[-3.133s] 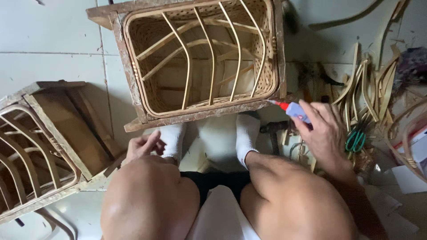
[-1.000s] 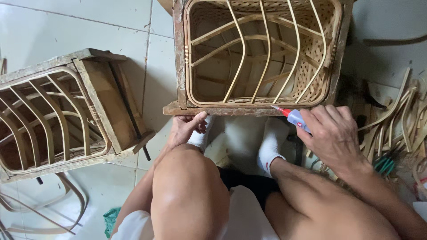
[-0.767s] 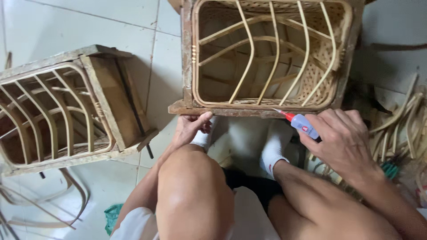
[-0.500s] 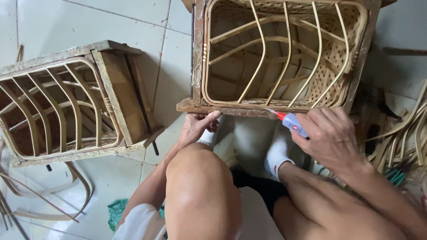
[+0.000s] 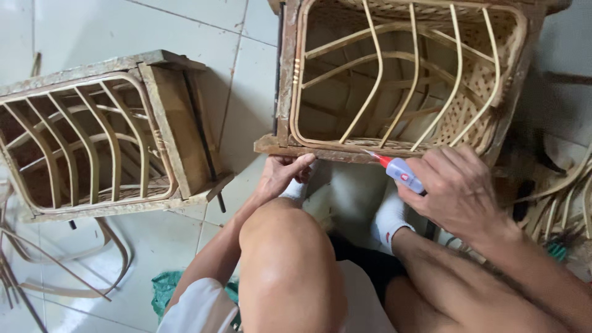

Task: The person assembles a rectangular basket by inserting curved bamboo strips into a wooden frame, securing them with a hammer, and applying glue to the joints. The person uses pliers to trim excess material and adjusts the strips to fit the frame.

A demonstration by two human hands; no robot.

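A wooden frame with bent rattan ribs [image 5: 407, 80] lies open side up in front of my knees. My right hand [image 5: 459, 191] holds a small glue bottle [image 5: 401, 174] with a red nozzle, its tip touching the near wooden rail [image 5: 320, 150] of the frame. My left hand [image 5: 280, 176] grips that same rail from below at its near left corner. My feet in white socks [image 5: 390, 219] rest under the frame.
A second rattan frame [image 5: 105, 135] lies on the tiled floor at the left. Loose rattan strips [image 5: 74, 271] curl at the lower left, more strips [image 5: 567, 197] pile at the right. A green cloth [image 5: 163, 290] lies by my left thigh.
The view has swung left, so both frames sit further right in the picture. My right hand keeps the glue tip on the near rail, shifted slightly left; my left hand stays on the corner.
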